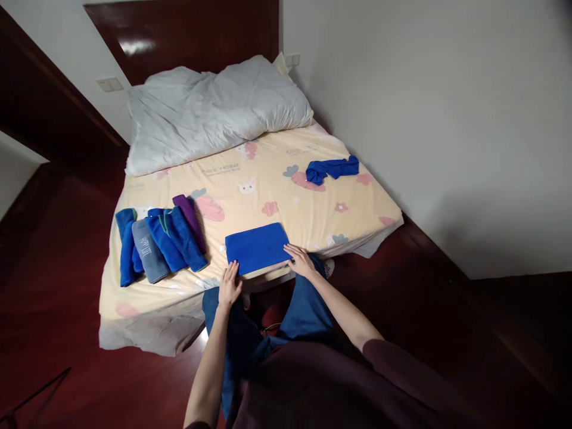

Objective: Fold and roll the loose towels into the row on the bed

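Note:
A blue towel point(257, 247), folded into a flat rectangle, lies at the near edge of the bed, with a small white tag on its left side. At its near left corner rests my left hand point(229, 285), fingers stretched out over the cloth. My right hand point(299, 260) lies on the near right corner, its fingers extended and flat. Left of the towel is a group of several rolled towels: blue ones point(182, 239), a grey one point(151, 250) with white lettering, and a purple one point(190, 220).
The bed has a yellow patterned sheet point(250, 205). A crumpled blue cloth point(333, 169) lies at its far right. Across the head end sits a bunched pale quilt point(214, 113) before a dark headboard point(192, 30). A wall point(438, 131) runs along the right.

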Motion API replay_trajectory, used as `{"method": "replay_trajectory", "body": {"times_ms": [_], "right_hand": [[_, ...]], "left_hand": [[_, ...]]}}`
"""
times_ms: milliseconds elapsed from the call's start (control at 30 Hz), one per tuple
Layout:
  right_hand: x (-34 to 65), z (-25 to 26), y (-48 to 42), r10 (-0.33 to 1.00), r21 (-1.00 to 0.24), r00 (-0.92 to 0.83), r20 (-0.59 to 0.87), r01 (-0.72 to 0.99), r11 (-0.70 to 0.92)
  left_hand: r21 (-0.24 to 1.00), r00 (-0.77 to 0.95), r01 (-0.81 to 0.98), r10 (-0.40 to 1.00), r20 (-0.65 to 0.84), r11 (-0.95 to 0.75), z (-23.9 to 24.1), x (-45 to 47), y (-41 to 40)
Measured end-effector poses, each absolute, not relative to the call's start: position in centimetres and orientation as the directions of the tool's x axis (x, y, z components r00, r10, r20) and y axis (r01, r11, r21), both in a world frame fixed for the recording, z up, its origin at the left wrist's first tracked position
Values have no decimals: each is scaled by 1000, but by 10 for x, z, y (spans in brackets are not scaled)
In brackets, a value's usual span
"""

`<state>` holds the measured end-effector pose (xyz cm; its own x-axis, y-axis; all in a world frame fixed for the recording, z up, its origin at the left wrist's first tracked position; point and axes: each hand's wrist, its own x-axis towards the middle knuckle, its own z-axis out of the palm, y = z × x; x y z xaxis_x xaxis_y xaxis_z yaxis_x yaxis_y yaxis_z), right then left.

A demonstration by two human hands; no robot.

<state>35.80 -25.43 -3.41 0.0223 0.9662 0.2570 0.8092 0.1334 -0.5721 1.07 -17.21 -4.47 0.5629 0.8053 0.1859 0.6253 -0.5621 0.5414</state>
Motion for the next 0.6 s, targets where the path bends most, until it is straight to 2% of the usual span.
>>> {"method": "replay_trajectory", "body": {"times_ms": [367,600], "right_hand": [[362,-46,-250,951,-590,113,286,803,82],[362,-44,-256,944,-622,130,302,777,93]], "left_hand": [[546,479,670,855,199,-503,-44,11,-163],[496,529,672,825,199,-550,-43,-1,-161]]}}
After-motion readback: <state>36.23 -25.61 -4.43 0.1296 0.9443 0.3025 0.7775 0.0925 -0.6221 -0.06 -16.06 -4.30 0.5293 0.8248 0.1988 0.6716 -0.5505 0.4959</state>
